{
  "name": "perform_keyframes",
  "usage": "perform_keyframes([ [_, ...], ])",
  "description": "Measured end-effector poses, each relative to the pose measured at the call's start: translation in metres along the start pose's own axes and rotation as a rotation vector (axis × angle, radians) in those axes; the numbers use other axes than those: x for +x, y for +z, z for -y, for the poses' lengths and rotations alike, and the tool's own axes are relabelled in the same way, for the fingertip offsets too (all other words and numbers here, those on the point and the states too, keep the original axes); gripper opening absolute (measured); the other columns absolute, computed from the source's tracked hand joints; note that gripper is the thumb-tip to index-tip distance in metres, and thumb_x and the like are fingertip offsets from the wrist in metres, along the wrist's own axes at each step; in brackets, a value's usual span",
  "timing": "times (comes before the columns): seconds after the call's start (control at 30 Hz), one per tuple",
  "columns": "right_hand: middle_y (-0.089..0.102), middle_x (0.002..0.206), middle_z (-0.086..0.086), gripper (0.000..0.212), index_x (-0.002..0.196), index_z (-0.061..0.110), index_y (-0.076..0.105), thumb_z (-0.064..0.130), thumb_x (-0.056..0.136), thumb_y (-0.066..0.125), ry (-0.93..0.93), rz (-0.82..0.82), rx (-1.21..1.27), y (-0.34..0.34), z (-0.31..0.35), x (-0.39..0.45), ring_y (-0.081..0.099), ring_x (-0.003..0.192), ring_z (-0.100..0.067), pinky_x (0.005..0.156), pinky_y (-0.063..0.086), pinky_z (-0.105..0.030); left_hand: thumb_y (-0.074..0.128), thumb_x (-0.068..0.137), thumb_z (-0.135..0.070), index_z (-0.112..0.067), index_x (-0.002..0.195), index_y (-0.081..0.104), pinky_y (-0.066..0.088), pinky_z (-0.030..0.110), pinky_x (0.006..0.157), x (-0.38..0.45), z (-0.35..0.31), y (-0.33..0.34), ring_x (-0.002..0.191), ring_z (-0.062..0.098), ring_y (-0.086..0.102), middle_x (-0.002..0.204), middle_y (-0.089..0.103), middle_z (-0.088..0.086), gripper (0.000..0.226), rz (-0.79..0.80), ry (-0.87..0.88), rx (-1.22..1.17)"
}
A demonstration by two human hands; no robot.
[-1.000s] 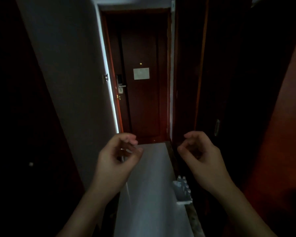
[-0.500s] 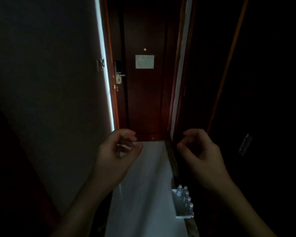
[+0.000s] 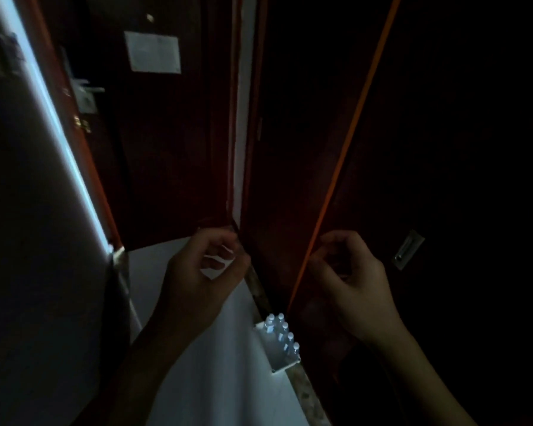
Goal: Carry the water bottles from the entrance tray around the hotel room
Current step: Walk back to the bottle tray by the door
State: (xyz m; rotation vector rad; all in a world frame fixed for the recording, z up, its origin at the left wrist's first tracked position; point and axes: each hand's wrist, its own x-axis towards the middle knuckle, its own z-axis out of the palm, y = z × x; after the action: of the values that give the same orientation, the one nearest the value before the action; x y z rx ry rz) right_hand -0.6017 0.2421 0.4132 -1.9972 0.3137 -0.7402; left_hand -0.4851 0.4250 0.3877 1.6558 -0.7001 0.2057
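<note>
A white tray (image 3: 273, 355) of water bottles (image 3: 282, 330) is sitting on the pale hallway floor (image 3: 203, 379) beside dark wooden panelling (image 3: 290, 179); the left hand (image 3: 197, 278) and the right hand (image 3: 351, 290) are hanging loosely curled, holding nothing.

Pale floor (image 3: 203, 379) under white tray (image 3: 270, 348).

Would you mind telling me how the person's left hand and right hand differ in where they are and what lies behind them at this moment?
The left hand is seen against the pale floor, while the right hand is seen against the dark wooden panel. In the picture the left hand sits left of the tray of water bottles; the right hand sits right of it. Both are loosely curled and hold nothing.
</note>
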Motion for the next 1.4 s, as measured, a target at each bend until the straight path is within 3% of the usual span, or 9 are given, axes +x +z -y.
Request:
perform_keyframes([
  [0.1,0.072,0.086,0.014,0.023,0.098,0.035,0.059,0.028,0.079,0.070,0.082,-0.042,-0.026,0.003,-0.037,0.020,0.068,0.074,-0.003,0.063,0.051,-0.016,0.064,0.071,-0.044,-0.031,0.094,0.065,0.053,0.026,0.074,0.025,0.035,0.032,0.089,0.005,0.066,0.097,0.068,-0.019,0.027,0.082,-0.053,-0.032],
  [0.27,0.073,0.085,0.012,0.023,0.094,0.037,0.059,0.022,0.079,0.069,0.173,-0.115,-0.010,-0.001,-0.099,0.066,0.069,0.074,-0.003,0.063,0.051,-0.014,0.065,0.069,-0.044,-0.032,0.093,0.064,0.050,0.015,0.072,0.075,0.078,0.094,0.087,0.003,0.066,0.097,0.069,-0.020,0.027,0.204,-0.094,-0.069],
  [0.63,0.071,0.086,0.014,0.025,0.096,0.046,0.055,0.031,0.078,0.065,0.332,-0.133,-0.041,-0.008,-0.228,0.194,0.067,0.080,0.004,0.065,0.049,-0.010,0.067,0.072,-0.041,-0.025,0.100,0.064,0.054,0.017,0.071,0.198,0.173,0.204,0.087,0.006,0.068,0.100,0.068,-0.016,0.032,0.406,-0.116,0.011],
  [0.77,0.070,0.088,0.024,0.020,0.097,0.037,0.058,0.034,0.079,0.066,0.418,-0.155,-0.070,0.003,-0.271,0.210,0.067,0.075,0.006,0.065,0.049,-0.010,0.071,0.073,-0.037,-0.034,0.099,0.062,0.051,0.014,0.070,0.214,0.218,0.234,0.087,0.003,0.067,0.100,0.068,-0.021,0.028,0.471,-0.191,0.012],
  [0.83,0.071,0.082,0.016,0.022,0.098,0.032,0.060,0.035,0.078,0.069,0.476,-0.190,-0.103,0.012,-0.299,0.211,0.067,0.074,0.004,0.063,0.050,-0.012,0.069,0.072,-0.041,-0.035,0.099,0.062,0.050,0.014,0.070,0.216,0.245,0.250,0.087,0.003,0.067,0.099,0.069,-0.021,0.029,0.500,-0.236,-0.008],
  [0.97,0.070,0.078,0.010,0.024,0.100,0.023,0.062,0.019,0.081,0.075,0.637,-0.232,-0.113,0.038,-0.355,0.204,0.067,0.074,0.001,0.060,0.052,-0.014,0.066,0.070,-0.044,-0.032,0.098,0.063,0.049,0.011,0.070,0.214,0.310,0.282,0.086,0.004,0.068,0.095,0.070,-0.019,0.030,0.547,-0.343,-0.065],
  [1.27,0.068,0.089,0.028,0.039,0.091,0.039,0.055,0.014,0.075,0.081,0.945,-0.355,-0.200,0.128,-0.517,0.152,0.066,0.077,0.004,0.058,0.050,-0.012,0.065,0.073,-0.042,-0.043,0.103,0.059,0.053,0.022,0.075,0.167,0.503,0.350,0.091,0.013,0.067,0.101,0.068,-0.012,0.031,0.763,-0.492,-0.080],
  [1.33,0.070,0.084,0.018,0.040,0.091,0.041,0.055,0.017,0.074,0.083,0.993,-0.367,-0.217,0.151,-0.562,0.139,0.066,0.080,0.003,0.058,0.049,-0.013,0.067,0.072,-0.043,-0.045,0.109,0.055,0.053,0.019,0.075,0.152,0.555,0.363,0.092,0.011,0.066,0.104,0.065,-0.017,0.039,0.771,-0.512,-0.062],
  [1.4,0.069,0.085,0.014,0.042,0.090,0.042,0.053,0.017,0.074,0.083,1.051,-0.355,-0.213,0.176,-0.610,0.122,0.065,0.080,0.001,0.061,0.048,-0.011,0.073,0.073,-0.036,-0.037,0.115,0.054,0.054,0.022,0.078,0.132,0.612,0.374,0.095,0.007,0.065,0.104,0.064,-0.018,0.047,0.788,-0.522,-0.016],
])
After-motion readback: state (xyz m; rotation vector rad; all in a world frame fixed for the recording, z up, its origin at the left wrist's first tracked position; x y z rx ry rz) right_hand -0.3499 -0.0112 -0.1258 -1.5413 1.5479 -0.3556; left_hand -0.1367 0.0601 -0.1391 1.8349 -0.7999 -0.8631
